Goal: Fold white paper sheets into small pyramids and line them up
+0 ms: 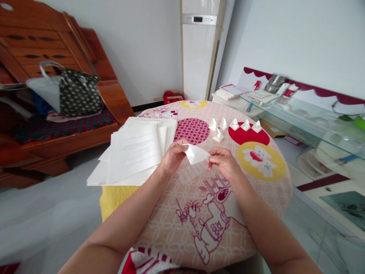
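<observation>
Head view is showing the left hand [172,158] and right hand [224,163] pinching a small white paper piece [196,154] between them, just right of the paper stack [137,152] on the table [182,220]. Fingertips are hiding its edges; six folded shapes [234,124] are lying farther right of the stack.

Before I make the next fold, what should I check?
1. Left hand has a grip on the paper piece: ok.
2. Right hand has a grip on its other end: ok.
3. Paper piece held above the tablecloth: ok.
4. Sheet stack lies beside the left hand: ok.
5. Folded pieces sit beyond both hands, untouched: ok.
6. Edges lined up: cannot tell, fingers hide them.
</observation>
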{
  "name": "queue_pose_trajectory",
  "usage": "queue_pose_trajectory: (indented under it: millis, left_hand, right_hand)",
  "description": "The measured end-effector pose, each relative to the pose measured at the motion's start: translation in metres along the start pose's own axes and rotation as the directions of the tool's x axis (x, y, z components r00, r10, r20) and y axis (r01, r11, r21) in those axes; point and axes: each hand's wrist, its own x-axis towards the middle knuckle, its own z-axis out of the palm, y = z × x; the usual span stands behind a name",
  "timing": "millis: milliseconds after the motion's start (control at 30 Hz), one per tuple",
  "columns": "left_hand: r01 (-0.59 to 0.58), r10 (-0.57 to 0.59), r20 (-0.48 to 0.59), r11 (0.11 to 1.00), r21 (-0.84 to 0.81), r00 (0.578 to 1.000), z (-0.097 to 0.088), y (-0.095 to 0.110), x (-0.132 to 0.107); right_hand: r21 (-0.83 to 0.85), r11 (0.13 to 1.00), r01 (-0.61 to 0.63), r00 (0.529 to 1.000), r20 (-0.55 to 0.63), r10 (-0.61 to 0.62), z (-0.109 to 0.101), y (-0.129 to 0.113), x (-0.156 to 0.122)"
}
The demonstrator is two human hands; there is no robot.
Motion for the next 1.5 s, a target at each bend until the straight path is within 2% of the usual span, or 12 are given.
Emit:
queue_pose_trajectory:
  millis: [67,167,267,333,400,467,567,767,900,1133,1367,1500]
  left_hand:
    - [-0.029,0.031,-0.024,0.998,0.060,0.999,-0.003,0.002,0.000]
    - [-0.116,0.124,-0.014,0.957,0.266,0.992,-0.004,0.003,-0.003]
    - [-0.221,0.218,0.071,0.813,0.538,0.973,0.001,0.004,-0.007]
    - [-0.268,0.252,0.125,0.688,0.674,0.960,0.005,0.003,-0.010]
    - [-0.305,0.288,0.157,0.593,0.745,0.945,0.010,0.003,-0.012]
    - [-0.333,0.322,0.176,0.537,0.775,0.930,0.014,0.002,-0.013]
    - [-0.347,0.334,0.191,0.505,0.791,0.923,0.017,0.003,-0.014]
    - [-0.291,0.259,0.160,0.617,0.731,0.953,0.014,-0.002,-0.011]
    - [-0.281,0.248,0.144,0.716,0.639,0.958,0.010,-0.007,-0.007]
    - [-0.290,0.241,0.163,0.748,0.597,0.957,0.007,-0.004,-0.005]
    - [-0.154,0.081,0.168,0.860,0.487,0.982,0.002,-0.004,-0.004]
    - [-0.068,-0.016,0.214,0.925,0.375,0.977,0.001,-0.008,-0.004]
  right_hand:
    - [-0.120,0.993,0.015,1.000,-0.011,-0.016,0.001,0.002,0.000]
    - [-0.364,0.928,0.075,0.985,-0.117,-0.125,-0.001,0.004,0.001]
    - [-0.550,0.822,0.148,0.936,-0.190,-0.296,-0.004,0.002,-0.001]
    - [-0.564,0.800,0.206,0.926,-0.153,-0.346,-0.002,0.001,-0.003]
    - [-0.504,0.827,0.250,0.939,-0.084,-0.334,0.002,0.001,-0.004]
    - [-0.414,0.877,0.243,0.957,-0.044,-0.286,0.007,0.004,-0.004]
    - [-0.334,0.925,0.183,0.974,-0.064,-0.216,0.010,0.009,0.000]
    - [-0.297,0.942,0.155,0.983,-0.051,-0.178,0.009,0.006,0.000]
    - [-0.374,0.920,0.113,0.993,0.001,-0.122,0.014,0.005,-0.003]
    - [-0.535,0.827,0.173,0.985,0.071,-0.160,0.025,0.010,-0.005]
    - [-0.316,0.949,0.012,0.999,-0.041,-0.026,0.019,0.005,-0.006]
    - [-0.189,0.982,-0.016,0.997,-0.080,0.001,0.014,-0.002,-0.006]
